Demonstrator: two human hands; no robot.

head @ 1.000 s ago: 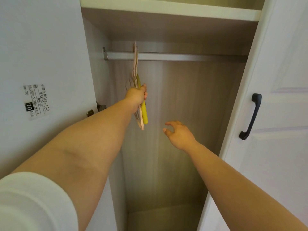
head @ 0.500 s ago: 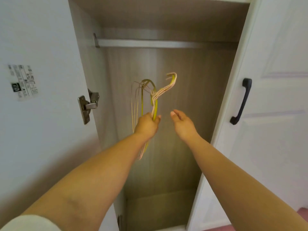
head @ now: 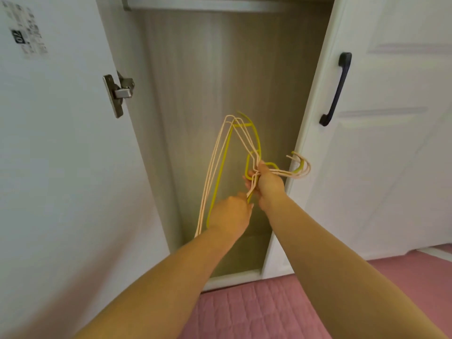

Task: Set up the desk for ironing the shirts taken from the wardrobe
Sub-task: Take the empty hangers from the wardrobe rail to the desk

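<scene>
A bunch of empty clothes hangers point(head: 221, 165), cream wire ones and a yellow-green one, is held in front of the open wardrobe point(head: 215, 69). My right hand point(head: 267, 184) is closed around the necks, with the hooks pointing right toward the door edge. My left hand point(head: 231, 214) grips the lower part of the same bunch. No shirt is in view, and the wardrobe compartment is bare inside.
The left wardrobe door point(head: 61, 143) stands open with a metal hinge point(head: 118, 92) and a label. The right door point(head: 391, 143) has a black handle point(head: 336, 90). The hanging rail point(head: 208, 2) runs along the top. A pink quilted surface point(head: 269, 311) lies below.
The hangers came off the rail and moved down. My right hand has taken hold of them at the necks, and the hooks swung to the right. The view has tilted down.
</scene>
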